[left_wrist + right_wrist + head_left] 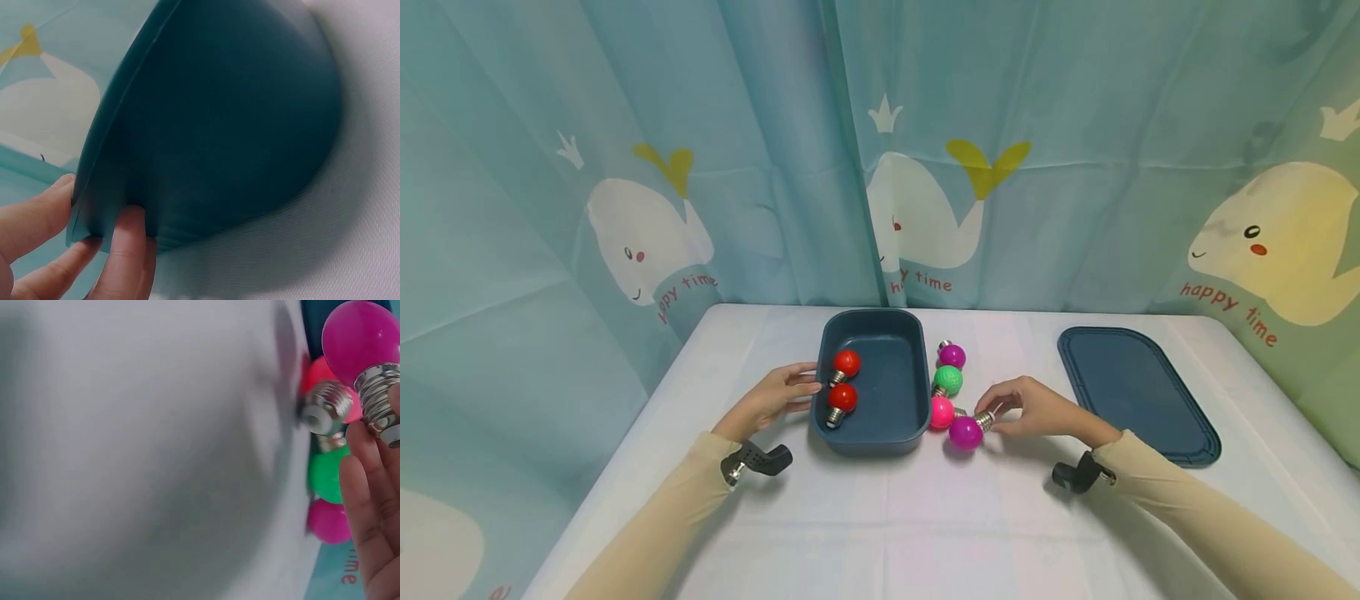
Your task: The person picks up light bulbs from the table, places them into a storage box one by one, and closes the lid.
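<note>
While my right hand (1030, 407) pinches a purple bulb (966, 433) by its silver screw base (377, 394), my left hand (772, 393) touches the left side of the blue box (887, 383), the fingers fairly straight against its outer wall and rim. The bulb I grip is near the box's front right corner, its round end turned away from my fingers; I cannot tell whether it touches the white table (895, 533). Just beside the box's right wall lies a pink bulb (941, 412), close to the one I hold. Farther from me come a green bulb (948, 380) and a second purple bulb (952, 356). Two red bulbs (843, 397) lie inside the box along its left side. Beyond my right forearm, a flat blue lid (1138, 392) lies on the table.
</note>
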A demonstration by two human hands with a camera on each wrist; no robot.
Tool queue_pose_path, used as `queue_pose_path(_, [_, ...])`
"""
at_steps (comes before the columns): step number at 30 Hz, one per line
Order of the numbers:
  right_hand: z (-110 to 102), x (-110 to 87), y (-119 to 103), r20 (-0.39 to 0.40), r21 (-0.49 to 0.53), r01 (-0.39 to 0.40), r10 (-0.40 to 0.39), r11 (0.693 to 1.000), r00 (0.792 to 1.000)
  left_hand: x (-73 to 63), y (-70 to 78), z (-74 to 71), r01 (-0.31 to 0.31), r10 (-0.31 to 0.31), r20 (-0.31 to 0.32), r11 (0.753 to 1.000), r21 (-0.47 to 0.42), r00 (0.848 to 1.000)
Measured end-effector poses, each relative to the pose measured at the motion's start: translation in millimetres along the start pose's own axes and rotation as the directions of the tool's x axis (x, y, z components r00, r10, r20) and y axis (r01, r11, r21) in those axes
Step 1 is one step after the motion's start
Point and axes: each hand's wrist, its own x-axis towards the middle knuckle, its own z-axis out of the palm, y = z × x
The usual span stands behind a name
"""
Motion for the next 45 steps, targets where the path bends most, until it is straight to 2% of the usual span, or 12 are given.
queue_pose_path(5, [-14,5.1,-9,0.004,-0.026,-0.003,0.004,1.0,1.0,1.5,-3.1,-0.5,0.0,0.0,-0.007,1.0,-0.007,1.0])
queue_pose_path(11, [-36,17.6,-27,0.0,-0.093,-0.036,0.036,0.995,0.999,0.8,-3.9,-2.0,-0.019,0.019,0.023,1.0,-0.007,1.0])
queue_pose_path(19, [-61,42.5,-46,0.005,-0.136,-0.036,0.037,0.99,0.999,1.9,-4.6,-3.2,-0.021,0.022,0.025,1.0,-0.014,0.999])
queue_pose_path(27, [-77,72.1,-65,0.059,-0.153,0.008,0.001,0.988,0.998,1.2,-4.6,-3.4,-0.021,0.021,0.019,1.0,-0.009,1.0])
queue_pose_path(36, [-78,105.3,-78,0.133,-0.188,0.058,-0.033,0.98,0.991,-0.3,-2.4,-2.2,-0.01,0.01,0.01,1.0,-0.004,1.0])
queue_pose_path(45, [-61,138.9,-83,0.251,-0.21,0.023,0.031,0.978,0.967,1.3,-3.5,-3.2,-0.014,0.014,0.003,1.0,0.0,1.0])
